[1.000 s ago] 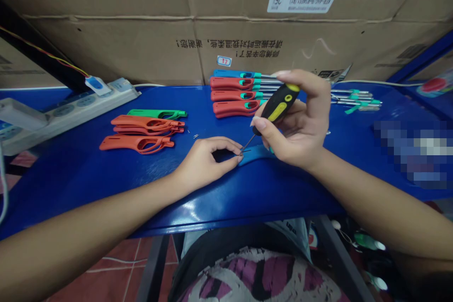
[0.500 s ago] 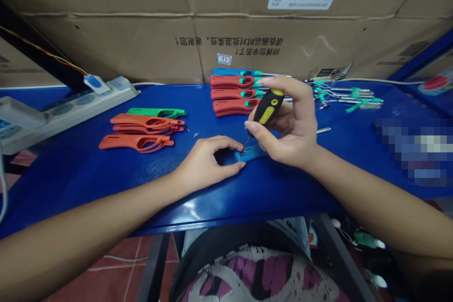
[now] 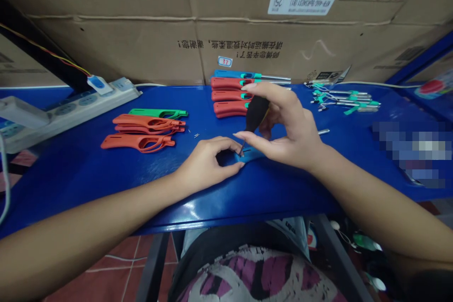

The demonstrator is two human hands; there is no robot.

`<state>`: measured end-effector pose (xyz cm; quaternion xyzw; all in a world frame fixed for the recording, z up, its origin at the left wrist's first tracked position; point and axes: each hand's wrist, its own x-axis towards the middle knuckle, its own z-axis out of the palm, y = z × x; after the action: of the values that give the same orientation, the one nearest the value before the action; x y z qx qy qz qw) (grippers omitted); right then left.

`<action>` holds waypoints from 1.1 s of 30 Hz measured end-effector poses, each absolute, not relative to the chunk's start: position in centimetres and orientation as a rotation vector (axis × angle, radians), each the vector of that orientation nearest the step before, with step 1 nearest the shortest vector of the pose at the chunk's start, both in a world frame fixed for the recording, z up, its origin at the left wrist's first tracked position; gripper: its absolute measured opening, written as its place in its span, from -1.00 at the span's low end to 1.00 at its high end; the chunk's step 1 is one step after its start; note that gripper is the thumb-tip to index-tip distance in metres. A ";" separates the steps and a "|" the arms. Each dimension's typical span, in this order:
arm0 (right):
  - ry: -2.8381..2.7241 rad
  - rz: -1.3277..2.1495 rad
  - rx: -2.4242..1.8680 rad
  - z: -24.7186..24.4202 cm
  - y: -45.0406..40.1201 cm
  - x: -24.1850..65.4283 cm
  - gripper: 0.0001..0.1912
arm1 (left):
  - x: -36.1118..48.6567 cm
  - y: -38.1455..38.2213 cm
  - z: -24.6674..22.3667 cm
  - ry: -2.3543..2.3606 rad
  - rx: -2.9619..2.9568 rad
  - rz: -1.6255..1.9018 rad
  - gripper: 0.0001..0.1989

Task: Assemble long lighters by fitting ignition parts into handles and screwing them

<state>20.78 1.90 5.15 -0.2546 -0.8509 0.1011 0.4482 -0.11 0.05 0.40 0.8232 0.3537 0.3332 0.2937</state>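
Note:
A blue lighter (image 3: pixel 252 153) lies flat on the blue table, its right part hidden beneath my right hand. My left hand (image 3: pixel 208 160) pinches the lighter's left end between thumb and fingers. In my right hand (image 3: pixel 290 127) is a black and yellow screwdriver (image 3: pixel 256 113), gripped by the handle, with its thin shaft pointing down at the lighter's left end. Small metal screws (image 3: pixel 197 135) lie on the table beyond my left hand. Past my right hand are red lighters (image 3: pixel 230 109) with metal tubes and one blue one (image 3: pixel 230 74).
Orange-red casings (image 3: pixel 120 141) and a green one (image 3: pixel 143 113) lie at the left, near a white power strip (image 3: pixel 88 100). Metal tubes with wires (image 3: pixel 350 99) lie at the back right. A cardboard box (image 3: pixel 141 52) stands behind the blue table (image 3: pixel 106 188).
The screwdriver handle has turned in my right hand and stands more upright, its yellow part now mostly out of sight. My left hand keeps its hold on the blue lighter.

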 end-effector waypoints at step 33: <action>-2.189 0.195 -0.606 6.5 2.5 20.0 -0.51 | 0.0 0.1 0.2 0.891 2.243 0.834 -0.83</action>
<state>20.02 2.49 6.53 -0.2416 -0.8723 0.0779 0.4179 -0.04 0.07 0.21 0.8406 0.3340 0.3126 0.2899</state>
